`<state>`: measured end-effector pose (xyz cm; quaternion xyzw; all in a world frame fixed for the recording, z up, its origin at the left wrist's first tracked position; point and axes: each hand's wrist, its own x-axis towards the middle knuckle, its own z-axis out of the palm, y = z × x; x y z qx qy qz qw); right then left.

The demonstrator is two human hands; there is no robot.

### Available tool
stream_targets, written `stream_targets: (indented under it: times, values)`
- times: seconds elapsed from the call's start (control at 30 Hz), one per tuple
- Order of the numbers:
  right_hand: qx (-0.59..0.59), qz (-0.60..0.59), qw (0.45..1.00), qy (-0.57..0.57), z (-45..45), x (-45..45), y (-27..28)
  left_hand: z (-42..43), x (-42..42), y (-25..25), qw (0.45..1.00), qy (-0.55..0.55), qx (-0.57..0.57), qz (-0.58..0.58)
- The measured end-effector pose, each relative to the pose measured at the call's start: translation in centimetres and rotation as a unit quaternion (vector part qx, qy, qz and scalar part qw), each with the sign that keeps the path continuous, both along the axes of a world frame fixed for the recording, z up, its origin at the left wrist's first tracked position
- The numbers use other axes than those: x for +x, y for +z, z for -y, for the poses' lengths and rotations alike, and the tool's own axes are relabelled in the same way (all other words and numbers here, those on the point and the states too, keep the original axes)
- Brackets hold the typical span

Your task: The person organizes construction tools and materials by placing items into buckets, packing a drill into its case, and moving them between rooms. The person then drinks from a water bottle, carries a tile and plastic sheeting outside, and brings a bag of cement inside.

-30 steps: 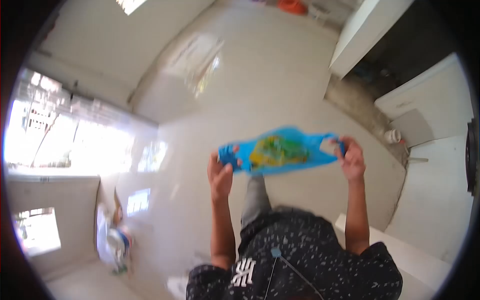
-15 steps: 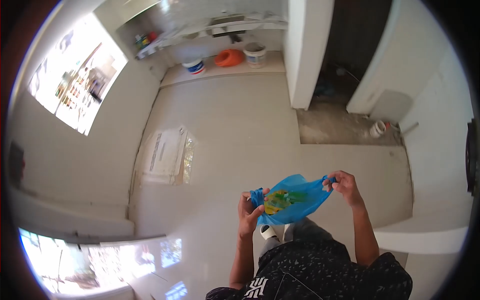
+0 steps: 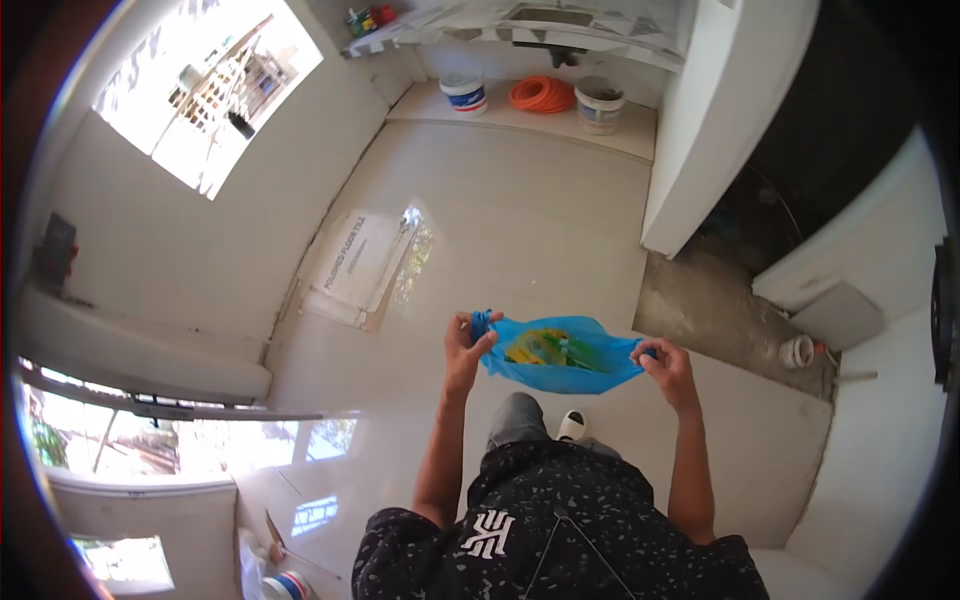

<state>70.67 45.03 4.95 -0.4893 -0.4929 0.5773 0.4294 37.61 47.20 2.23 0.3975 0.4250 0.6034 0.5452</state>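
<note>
A blue plastic bag (image 3: 560, 376) is stretched between my two hands at waist height, above the tiled floor. Yellow and green items (image 3: 552, 348) show inside it; I cannot make out what they are. My left hand (image 3: 466, 345) grips the bunched left end of the bag, with blue plastic between the fingers and thumb. At the right end, my right hand (image 3: 665, 368) pinches the other edge between thumb and fingers.
Cardboard marked as floor tile (image 3: 345, 265) lies on the floor at left. Under the counter (image 3: 610, 35) stand two buckets (image 3: 464, 95) (image 3: 599, 105) with an orange hose coil (image 3: 541, 94) between them. A small white pot (image 3: 796, 351) is at the right wall.
The view has turned, bringing the counter and buckets in. The bag has been pulled wider between my hands since half a second ago. Both hands still hold it.
</note>
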Motion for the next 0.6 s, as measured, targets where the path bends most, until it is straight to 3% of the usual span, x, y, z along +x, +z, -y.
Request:
stream_targets:
  times: [0.2, 0.43, 0.6]
  values:
    - [0.033, 0.097, 0.992, 0.073, -12.1, -0.6, -3.3, -9.0, 0.2, -1.7, 0.998, 0.044, 0.029, 0.016]
    - [-0.008, 0.170, 0.981, 0.089, -26.7, -3.4, -8.8, -22.4, -1.7, -6.1, 0.995, 0.088, -0.008, 0.046]
    - [-0.042, 0.238, 0.962, 0.129, -37.2, -4.8, -9.2, -32.1, -2.2, -6.0, 0.993, 0.102, -0.037, 0.044]
